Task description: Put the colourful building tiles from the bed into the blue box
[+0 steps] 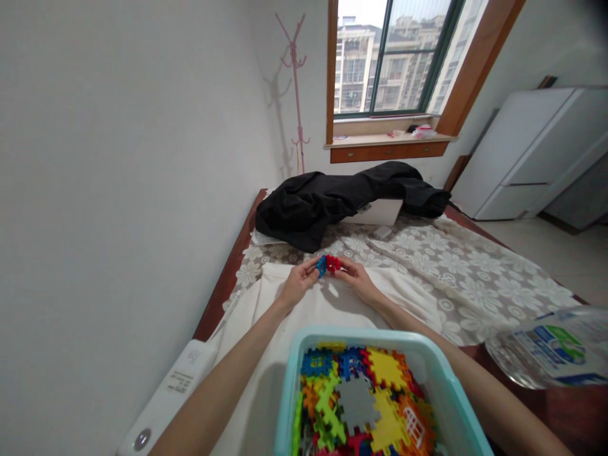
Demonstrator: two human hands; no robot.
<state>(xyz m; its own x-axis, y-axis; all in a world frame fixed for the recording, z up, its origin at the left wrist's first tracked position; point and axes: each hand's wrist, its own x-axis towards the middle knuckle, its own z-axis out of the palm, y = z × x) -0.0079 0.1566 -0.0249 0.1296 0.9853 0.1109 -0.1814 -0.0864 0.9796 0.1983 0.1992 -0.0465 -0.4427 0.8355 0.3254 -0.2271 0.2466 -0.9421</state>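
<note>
While hands [298, 283] join blocks [327, 264].

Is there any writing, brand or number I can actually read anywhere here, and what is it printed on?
Nothing can be read.
Plastic bottle at the right edge: blue and green label print, too blurred to read.
White power strip at the lower left: a small printed patch, too small to read.
Blue and red pieces held between the left hand and right hand, and the bin of pieces: no text shows.
</note>
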